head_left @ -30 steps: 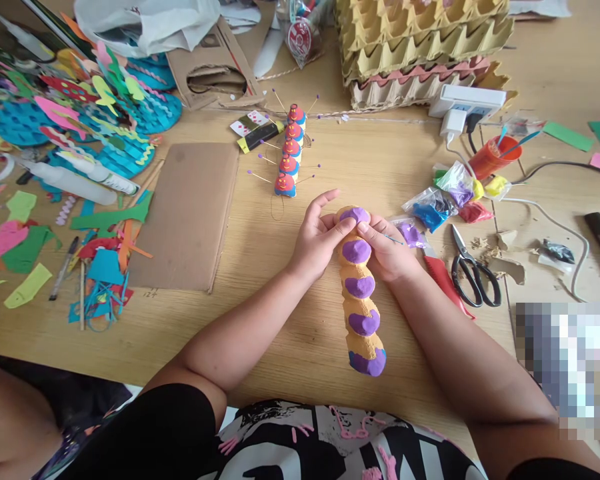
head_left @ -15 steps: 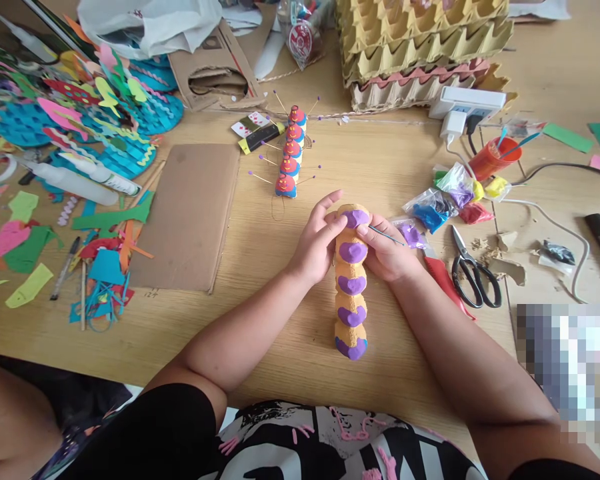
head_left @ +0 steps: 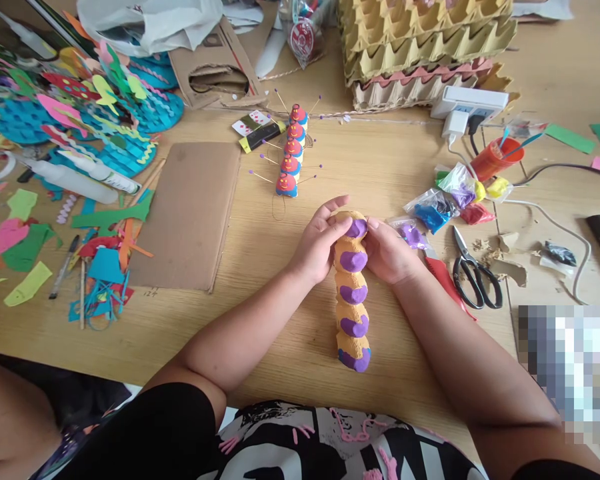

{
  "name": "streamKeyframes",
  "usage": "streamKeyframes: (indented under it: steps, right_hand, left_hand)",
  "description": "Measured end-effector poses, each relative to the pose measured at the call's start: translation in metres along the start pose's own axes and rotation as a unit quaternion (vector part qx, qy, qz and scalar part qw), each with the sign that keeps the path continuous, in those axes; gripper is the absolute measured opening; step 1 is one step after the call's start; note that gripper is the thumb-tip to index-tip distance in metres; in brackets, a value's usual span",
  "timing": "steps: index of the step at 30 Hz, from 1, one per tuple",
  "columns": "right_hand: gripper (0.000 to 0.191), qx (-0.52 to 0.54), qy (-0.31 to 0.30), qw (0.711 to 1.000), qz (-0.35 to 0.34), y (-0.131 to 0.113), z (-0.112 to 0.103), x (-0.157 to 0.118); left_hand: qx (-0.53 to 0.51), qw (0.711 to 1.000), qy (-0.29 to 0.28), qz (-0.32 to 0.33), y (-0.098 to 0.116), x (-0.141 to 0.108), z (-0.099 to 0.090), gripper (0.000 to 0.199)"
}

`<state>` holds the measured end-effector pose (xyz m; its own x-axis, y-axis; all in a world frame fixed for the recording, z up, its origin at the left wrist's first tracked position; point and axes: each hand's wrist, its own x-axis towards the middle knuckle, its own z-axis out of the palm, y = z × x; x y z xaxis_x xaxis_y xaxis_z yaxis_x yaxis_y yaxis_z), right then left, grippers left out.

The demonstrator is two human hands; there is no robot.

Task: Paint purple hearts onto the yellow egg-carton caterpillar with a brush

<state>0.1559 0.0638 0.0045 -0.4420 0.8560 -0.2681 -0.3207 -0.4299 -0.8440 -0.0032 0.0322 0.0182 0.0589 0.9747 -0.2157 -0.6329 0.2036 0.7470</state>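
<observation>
An egg-carton strip (head_left: pixel 351 278) of tan bumps, each with a purple patch, is held over the table in front of me. My left hand (head_left: pixel 321 241) grips its far end from the left, thumb on top beside the farthest purple patch. From the right, my right hand (head_left: pixel 387 252) pinches the edge of that same end with thumb and fingertips. Farther off stands a red and blue bumpy strip (head_left: pixel 291 159) with small faces and purple-tipped sticks.
Cardboard (head_left: pixel 187 213) and paper scraps (head_left: pixel 105 267) lie left. Scissors (head_left: pixel 473 270), a red-handled knife (head_left: pixel 447 283), clay bags (head_left: pixel 433 210) and an orange cup (head_left: pixel 497 159) are right. Egg trays (head_left: pixel 425 50) are stacked at the back. Someone's bare leg (head_left: pixel 15 427) shows lower left.
The strip has turned slightly, and its near end has shifted toward me. The thin dark stick seen by my right hand no longer shows. My right thumb has moved to the strip's edge.
</observation>
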Motion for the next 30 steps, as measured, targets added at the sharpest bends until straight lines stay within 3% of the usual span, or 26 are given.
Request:
streamKeyframes:
  steps: [9, 15, 22, 30]
  right_hand:
    - [0.060, 0.006, 0.041, 0.999, -0.004, -0.0034, 0.0095, -0.0009]
    - [0.058, 0.017, 0.037, 0.999, 0.009, -0.0038, 0.0067, -0.0034]
    - [0.055, 0.031, 0.011, 0.999, 0.029, -0.0037, 0.0076, -0.0043]
    - [0.055, 0.047, 0.030, 0.997, 0.045, -0.0019, 0.0093, -0.0046]
  left_hand:
    - [-0.006, 1.000, 0.001, 0.005, 0.0034, 0.0010, 0.0047, 0.070]
    - [-0.012, 1.000, 0.000, -0.019, 0.0018, -0.0006, 0.0015, 0.064]
    - [-0.037, 0.999, -0.019, -0.013, 0.0008, 0.0010, 0.0010, 0.075]
    - [-0.072, 0.997, -0.004, -0.034, -0.0002, 0.0009, 0.0012, 0.056]
